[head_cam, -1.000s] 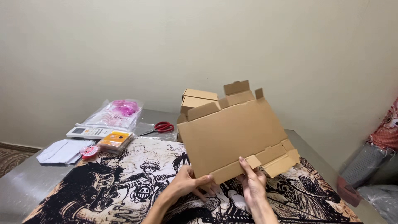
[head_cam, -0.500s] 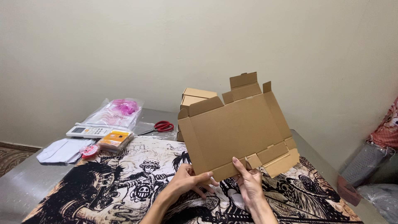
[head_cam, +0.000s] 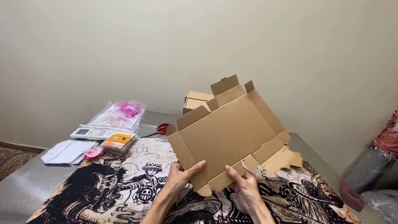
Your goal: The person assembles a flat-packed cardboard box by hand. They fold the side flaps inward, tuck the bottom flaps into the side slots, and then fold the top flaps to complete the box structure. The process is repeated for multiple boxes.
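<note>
Gripping the flat cardboard box blank (head_cam: 232, 132) at its lower edge, centre frame, by left hand (head_cam: 180, 176) and right hand (head_cam: 244, 188), the creases are best kept aligned while it is held above the tabletop (head_cam: 25, 186).

Flat, unfolded brown cardboard box blank (head_cam: 232, 132), creased into panels with small tabs along its edges. Held up off the table, tilted, lower edge pinched between fingers (head_cam: 195, 166) of both hands, panels rising above the fingertips.

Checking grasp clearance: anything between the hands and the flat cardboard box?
Nothing visible. The left hand and right hand both grip the lower edge of the box directly, held up off the cloth.
</note>
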